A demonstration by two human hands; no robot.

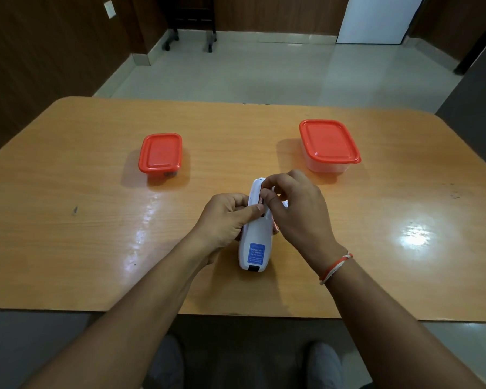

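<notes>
Both forearms are bare along their whole visible length, up to the left hand [225,217] and the right hand [298,206]. Just behind the right hand, a thin thread band [335,268] circles the wrist. It is made of red-orange and white strands lying side by side, with a small white knot on the outer side of the wrist. The thumbnails that show are cut short. Well behind the hands, close to the body, two pale grey shoes [324,363] show, blurred, one under each forearm.
</notes>
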